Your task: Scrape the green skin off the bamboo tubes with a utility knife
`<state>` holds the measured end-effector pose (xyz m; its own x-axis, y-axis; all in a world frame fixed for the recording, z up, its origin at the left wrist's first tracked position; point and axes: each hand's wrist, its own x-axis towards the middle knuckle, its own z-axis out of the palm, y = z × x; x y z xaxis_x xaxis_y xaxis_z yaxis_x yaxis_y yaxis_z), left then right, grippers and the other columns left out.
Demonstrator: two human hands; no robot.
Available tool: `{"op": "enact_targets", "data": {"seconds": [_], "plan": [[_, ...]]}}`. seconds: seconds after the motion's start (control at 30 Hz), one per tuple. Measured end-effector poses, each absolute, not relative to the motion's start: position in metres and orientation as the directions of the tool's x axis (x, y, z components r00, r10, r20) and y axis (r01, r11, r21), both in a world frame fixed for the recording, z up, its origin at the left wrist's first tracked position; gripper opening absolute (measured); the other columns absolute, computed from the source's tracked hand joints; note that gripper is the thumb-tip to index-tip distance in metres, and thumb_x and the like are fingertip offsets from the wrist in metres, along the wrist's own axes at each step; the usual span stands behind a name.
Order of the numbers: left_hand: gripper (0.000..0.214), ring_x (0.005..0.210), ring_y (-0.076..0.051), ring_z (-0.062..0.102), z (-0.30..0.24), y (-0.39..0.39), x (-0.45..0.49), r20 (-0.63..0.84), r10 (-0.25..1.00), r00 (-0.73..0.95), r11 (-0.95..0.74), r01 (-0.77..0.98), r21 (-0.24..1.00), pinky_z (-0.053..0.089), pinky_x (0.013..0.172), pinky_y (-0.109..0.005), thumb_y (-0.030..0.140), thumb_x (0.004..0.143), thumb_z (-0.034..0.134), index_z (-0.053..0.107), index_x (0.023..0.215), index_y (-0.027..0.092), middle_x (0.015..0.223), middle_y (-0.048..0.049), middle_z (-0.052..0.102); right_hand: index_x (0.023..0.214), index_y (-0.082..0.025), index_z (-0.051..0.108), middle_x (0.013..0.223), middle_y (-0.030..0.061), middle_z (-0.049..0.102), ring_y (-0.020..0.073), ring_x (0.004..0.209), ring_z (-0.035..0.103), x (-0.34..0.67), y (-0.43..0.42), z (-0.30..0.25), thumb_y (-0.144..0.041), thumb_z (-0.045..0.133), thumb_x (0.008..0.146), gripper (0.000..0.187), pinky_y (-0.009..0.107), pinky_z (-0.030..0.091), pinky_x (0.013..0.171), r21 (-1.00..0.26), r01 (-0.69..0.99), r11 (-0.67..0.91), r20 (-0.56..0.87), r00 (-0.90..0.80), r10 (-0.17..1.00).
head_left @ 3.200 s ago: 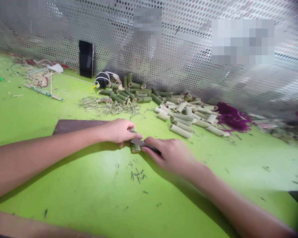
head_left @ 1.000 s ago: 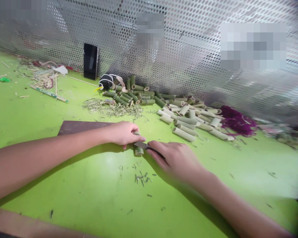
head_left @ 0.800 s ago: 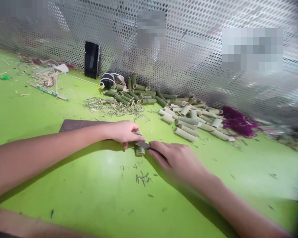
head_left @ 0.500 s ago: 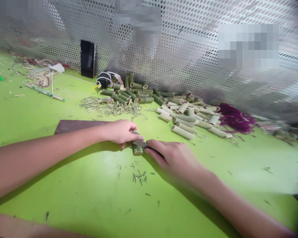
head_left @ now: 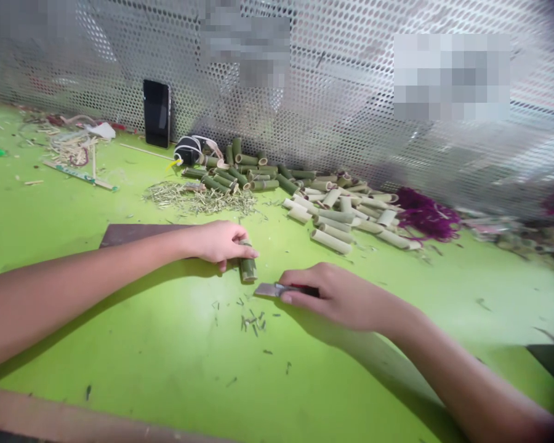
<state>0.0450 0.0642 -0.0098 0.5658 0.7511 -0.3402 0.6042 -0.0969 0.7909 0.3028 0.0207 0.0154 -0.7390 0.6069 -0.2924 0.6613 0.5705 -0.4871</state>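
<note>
My left hand (head_left: pixel 224 241) is closed around the upper part of a short green bamboo tube (head_left: pixel 248 269), which stands out below my thumb over the table. Pale and dark patches mark its skin. In my right hand (head_left: pixel 321 289) is a utility knife (head_left: pixel 270 290), its blade pointing left, just below and right of the tube and apart from it. My fingers hide most of the knife's handle. Small green bamboo shavings (head_left: pixel 253 321) lie on the table below the tube. Behind my left forearm lies a flat brown board (head_left: pixel 138 234), partly covered by it.
Beyond my hands lie green bamboo tubes (head_left: pixel 263 175), pale peeled tubes (head_left: pixel 331 240) and a heap of shavings (head_left: pixel 203 198). Purple string (head_left: pixel 425 215) lies at right. A phone (head_left: pixel 157 114) leans against the perforated metal panel (head_left: pixel 341 117). Scraps (head_left: pixel 71 144) litter the left of the green table (head_left: pixel 166 344).
The knife blade has come off the bamboo tube, and my right hand has moved right and slightly down with it. My left hand keeps its hold. The view has shifted slightly.
</note>
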Motion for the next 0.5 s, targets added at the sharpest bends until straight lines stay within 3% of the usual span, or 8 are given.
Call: {"op": "enact_targets", "data": {"seconds": [0.13,0.33,0.5], "plan": [[0.032,0.048,-0.012,0.062,-0.01,0.065,0.044,-0.334,0.738,0.587,-0.108,0.591,0.799,0.046,0.051,-0.025,0.051,0.091,0.07,0.058,0.092,0.021,0.076,0.0024,0.067,0.094,-0.021,0.068,0.066,-0.0005,0.064,0.0133,0.053,0.053,0.299,0.019,0.01,-0.051,0.038,0.108,0.045,0.026,0.037,0.053,-0.434,0.684,0.586,-0.198,-0.707,0.679],[0.029,0.048,-0.012,0.064,-0.011,0.066,0.044,-0.325,0.737,0.592,-0.148,0.612,0.777,0.047,0.053,-0.026,0.048,0.095,0.065,0.056,0.089,0.021,0.071,0.0038,0.065,0.103,-0.02,0.069,0.069,0.0039,0.07,0.0167,0.052,0.058,0.287,0.02,-0.003,-0.046,0.037,0.107,0.042,0.029,0.038,0.053,-0.231,0.763,0.604,-0.064,-0.631,0.773],[0.036,0.047,-0.012,0.063,-0.014,0.066,0.045,-0.312,0.732,0.605,-0.138,0.581,0.802,0.047,0.05,-0.026,0.053,0.09,0.072,0.056,0.087,0.021,0.07,0.0045,0.064,0.1,-0.021,0.07,0.072,0.0038,0.073,0.016,0.054,0.062,0.283,0.018,0.002,-0.045,0.039,0.108,0.04,0.029,0.043,0.054,-0.36,0.684,0.635,-0.102,-0.705,0.702]]}}
